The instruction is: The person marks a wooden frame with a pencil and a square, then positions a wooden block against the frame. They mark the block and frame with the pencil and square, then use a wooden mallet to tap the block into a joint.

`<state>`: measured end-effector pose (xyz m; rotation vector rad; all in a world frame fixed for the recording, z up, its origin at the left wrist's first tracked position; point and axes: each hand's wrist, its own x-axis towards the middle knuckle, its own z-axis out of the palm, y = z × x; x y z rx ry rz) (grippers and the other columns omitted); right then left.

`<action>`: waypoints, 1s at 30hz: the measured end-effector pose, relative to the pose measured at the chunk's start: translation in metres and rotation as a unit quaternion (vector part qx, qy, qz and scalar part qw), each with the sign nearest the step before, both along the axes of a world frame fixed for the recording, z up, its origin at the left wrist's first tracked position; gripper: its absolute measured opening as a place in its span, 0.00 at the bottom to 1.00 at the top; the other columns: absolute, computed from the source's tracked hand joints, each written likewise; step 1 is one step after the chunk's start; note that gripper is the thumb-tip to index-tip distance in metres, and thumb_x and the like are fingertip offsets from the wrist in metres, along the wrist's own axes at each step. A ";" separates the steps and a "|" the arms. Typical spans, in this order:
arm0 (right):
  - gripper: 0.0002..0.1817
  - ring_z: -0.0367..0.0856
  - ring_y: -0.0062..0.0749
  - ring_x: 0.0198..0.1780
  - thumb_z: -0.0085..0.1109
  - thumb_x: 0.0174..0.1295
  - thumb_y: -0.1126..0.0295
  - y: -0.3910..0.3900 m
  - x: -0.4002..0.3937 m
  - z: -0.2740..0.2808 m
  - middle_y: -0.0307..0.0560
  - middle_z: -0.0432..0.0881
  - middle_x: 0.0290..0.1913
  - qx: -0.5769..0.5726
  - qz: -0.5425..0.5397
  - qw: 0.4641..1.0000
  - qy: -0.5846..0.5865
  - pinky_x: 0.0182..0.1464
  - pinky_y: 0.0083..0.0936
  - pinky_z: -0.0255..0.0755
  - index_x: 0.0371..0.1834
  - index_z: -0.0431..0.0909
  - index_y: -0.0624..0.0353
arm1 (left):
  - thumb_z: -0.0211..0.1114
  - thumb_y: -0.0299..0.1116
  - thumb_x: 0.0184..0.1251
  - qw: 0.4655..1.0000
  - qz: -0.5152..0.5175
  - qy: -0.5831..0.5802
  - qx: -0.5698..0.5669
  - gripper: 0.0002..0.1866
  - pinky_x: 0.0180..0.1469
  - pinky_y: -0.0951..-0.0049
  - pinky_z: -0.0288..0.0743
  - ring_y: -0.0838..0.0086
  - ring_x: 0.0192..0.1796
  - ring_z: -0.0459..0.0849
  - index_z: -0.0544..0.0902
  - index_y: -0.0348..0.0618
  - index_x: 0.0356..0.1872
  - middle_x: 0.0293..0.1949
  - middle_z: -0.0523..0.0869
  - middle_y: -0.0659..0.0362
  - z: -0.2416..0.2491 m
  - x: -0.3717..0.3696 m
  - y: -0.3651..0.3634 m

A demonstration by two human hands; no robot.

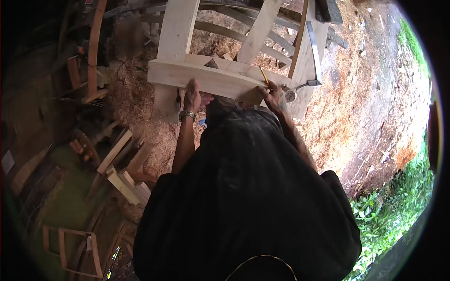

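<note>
A pale wooden board (206,77) lies crosswise over other timber pieces in front of my body. My left hand (193,97), with a watch at the wrist, is at the near edge of the board, its thumb against the wood and its fingers apart below. Near the board's right end is my right hand (273,97), closed round a yellow pencil (264,75) that points up and away. Just right of that hand sits a roll of tape (290,96). A metal square (313,54) rests on the timber at the right.
Long planks (178,30) run away beyond the board. Curved timbers (220,30) lie behind them. Wood offcuts (123,185) are piled at the lower left. Shavings (347,122) cover the ground on the right, with green plants (389,210) past them.
</note>
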<state>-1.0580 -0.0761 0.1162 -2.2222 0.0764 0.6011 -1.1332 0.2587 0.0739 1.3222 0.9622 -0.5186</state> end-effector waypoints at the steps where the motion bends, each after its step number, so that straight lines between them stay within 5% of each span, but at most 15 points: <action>1: 0.33 0.88 0.55 0.50 0.66 0.64 0.46 0.001 0.000 0.000 0.65 0.89 0.48 -0.020 0.005 1.000 -0.008 0.54 0.45 0.78 0.58 0.84 0.65 | 0.44 0.74 0.76 1.000 0.014 -0.015 0.002 0.44 0.29 0.69 0.88 0.56 0.36 0.95 0.80 0.37 0.60 0.39 0.91 0.48 0.001 0.000 -0.003; 4: 0.31 0.86 0.62 0.53 0.66 0.63 0.48 0.003 0.000 0.001 0.71 0.86 0.48 0.005 -0.005 1.000 -0.011 0.56 0.48 0.78 0.55 0.84 0.68 | 0.45 0.73 0.76 0.998 0.027 -0.035 -0.036 0.44 0.30 0.68 0.88 0.55 0.37 0.94 0.76 0.37 0.63 0.42 0.91 0.47 -0.016 -0.004 -0.002; 7: 0.32 0.85 0.58 0.53 0.67 0.63 0.45 0.002 -0.003 0.002 0.66 0.87 0.48 -0.072 0.002 0.996 -0.054 0.56 0.47 0.77 0.56 0.86 0.65 | 0.46 0.74 0.75 0.998 0.044 -0.031 -0.040 0.44 0.30 0.66 0.89 0.54 0.36 0.94 0.76 0.36 0.63 0.41 0.91 0.46 -0.012 -0.004 -0.003; 13: 0.29 0.84 0.56 0.50 0.68 0.62 0.47 -0.001 0.003 -0.013 0.64 0.86 0.45 -0.050 0.019 0.995 -0.083 0.55 0.46 0.76 0.51 0.88 0.64 | 0.43 0.77 0.73 0.999 0.050 -0.021 0.000 0.47 0.30 0.66 0.89 0.54 0.35 0.94 0.76 0.35 0.61 0.38 0.91 0.46 -0.007 0.005 -0.008; 19: 0.17 0.88 0.38 0.32 0.69 0.66 0.57 -0.061 0.041 -0.016 0.55 0.89 0.34 -0.061 -0.147 0.955 -0.249 0.35 0.31 0.79 0.44 0.89 0.63 | 0.49 0.68 0.78 0.999 0.042 -0.013 -0.002 0.40 0.33 0.65 0.89 0.57 0.36 0.94 0.75 0.32 0.60 0.36 0.90 0.48 -0.004 -0.004 0.004; 21: 0.16 0.90 0.42 0.35 0.69 0.64 0.57 -0.101 0.065 -0.002 0.53 0.90 0.32 -0.087 -0.232 0.958 -0.144 0.40 0.38 0.80 0.42 0.90 0.61 | 0.53 0.62 0.80 0.998 0.032 -0.025 0.040 0.35 0.34 0.66 0.89 0.58 0.35 0.93 0.74 0.32 0.61 0.36 0.90 0.48 -0.006 -0.010 0.015; 23: 0.16 0.90 0.41 0.33 0.67 0.65 0.57 -0.143 0.081 -0.022 0.51 0.90 0.30 -0.172 -0.273 0.928 -0.188 0.40 0.36 0.81 0.43 0.90 0.59 | 0.58 0.55 0.80 0.992 0.020 -0.053 0.111 0.31 0.34 0.67 0.88 0.60 0.34 0.93 0.73 0.33 0.61 0.37 0.90 0.48 -0.001 -0.016 0.025; 25: 0.20 0.90 0.44 0.40 0.67 0.62 0.52 -0.174 0.091 -0.028 0.51 0.91 0.37 -0.192 -0.328 0.919 -0.106 0.47 0.38 0.81 0.46 0.89 0.58 | 0.61 0.53 0.78 0.984 0.035 -0.056 0.163 0.29 0.35 0.68 0.88 0.61 0.36 0.92 0.72 0.34 0.61 0.40 0.89 0.48 0.006 -0.015 0.031; 28: 0.36 0.83 0.57 0.57 0.68 0.54 0.41 -0.199 0.093 -0.052 0.64 0.84 0.54 -0.263 -0.296 0.911 -0.112 0.60 0.43 0.76 0.58 0.84 0.58 | 0.65 0.51 0.76 0.960 0.053 -0.085 0.260 0.30 0.40 0.66 0.87 0.58 0.43 0.91 0.70 0.34 0.62 0.47 0.87 0.45 0.025 -0.010 0.037; 30: 0.36 0.84 0.58 0.56 0.67 0.56 0.41 -0.209 0.096 -0.075 0.67 0.84 0.53 -0.292 -0.249 0.920 -0.085 0.59 0.45 0.77 0.57 0.84 0.60 | 0.67 0.51 0.74 0.941 0.029 -0.104 0.320 0.32 0.45 0.63 0.85 0.55 0.48 0.89 0.70 0.34 0.62 0.51 0.85 0.42 0.036 -0.009 0.042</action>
